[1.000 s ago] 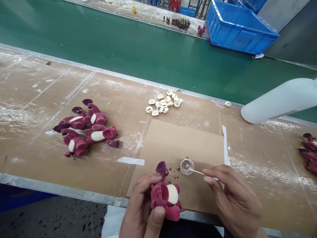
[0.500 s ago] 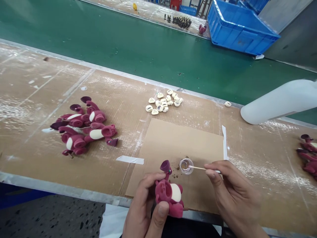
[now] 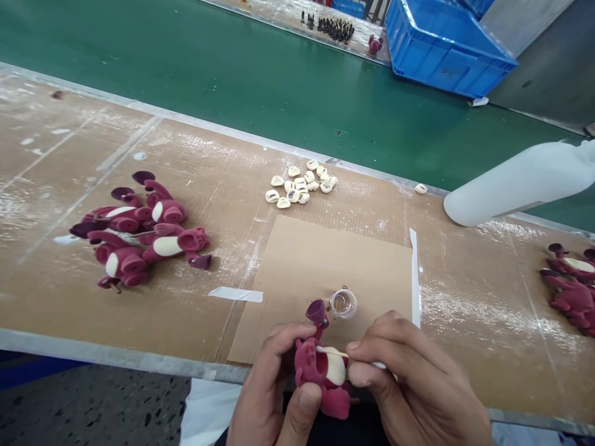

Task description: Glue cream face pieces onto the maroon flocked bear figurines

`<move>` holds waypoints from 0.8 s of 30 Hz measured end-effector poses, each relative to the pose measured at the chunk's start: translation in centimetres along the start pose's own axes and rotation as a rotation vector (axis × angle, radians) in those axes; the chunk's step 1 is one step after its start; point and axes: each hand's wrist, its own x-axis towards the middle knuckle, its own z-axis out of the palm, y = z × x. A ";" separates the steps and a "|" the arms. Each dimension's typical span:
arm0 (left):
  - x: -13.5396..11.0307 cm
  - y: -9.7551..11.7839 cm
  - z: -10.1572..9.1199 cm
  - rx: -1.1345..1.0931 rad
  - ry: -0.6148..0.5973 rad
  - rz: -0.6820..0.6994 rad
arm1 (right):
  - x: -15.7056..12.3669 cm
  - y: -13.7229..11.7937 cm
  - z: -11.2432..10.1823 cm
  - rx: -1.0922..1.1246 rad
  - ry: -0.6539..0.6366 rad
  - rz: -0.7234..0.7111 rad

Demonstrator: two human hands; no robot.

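Observation:
My left hand [image 3: 272, 390] is shut around a maroon flocked toy figure [image 3: 309, 365], which has a cream oval belly patch [image 3: 336, 365] and a flared, trumpet-like end [image 3: 317, 311] pointing up. My right hand [image 3: 400, 371] pinches a thin wooden stick [image 3: 341, 354], and its tip rests on the top edge of the cream patch. A small transparent cup [image 3: 343, 303] holding brown liquid stands just above the toy on a cardboard sheet [image 3: 325, 272]. Part of the stick is hidden by my fingers.
A heap of maroon toy figures [image 3: 139, 235] lies to the left, with cream oval pieces [image 3: 292, 186] behind the cardboard. More figures [image 3: 571, 291] lie at right, beside a white plastic bottle [image 3: 520, 186]. Beyond lies a green conveyor belt [image 3: 232, 93] and a blue crate [image 3: 446, 43].
My right hand has moved left from the cup, bringing the stick tip onto the cream patch. The toy has shifted slightly right, and the whole view has tilted slightly.

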 end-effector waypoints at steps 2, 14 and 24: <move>0.0 -0.1 -0.2 0.015 -0.006 0.018 | 0.1 -0.1 -0.3 -0.055 -0.029 -0.047; -0.6 -1.5 -1.1 0.186 -0.089 0.185 | 1.6 -1.3 -0.9 -0.208 -0.070 -0.197; 0.5 -2.1 -3.1 0.288 -0.342 0.382 | 0.9 -1.1 -0.9 -0.175 -0.095 -0.188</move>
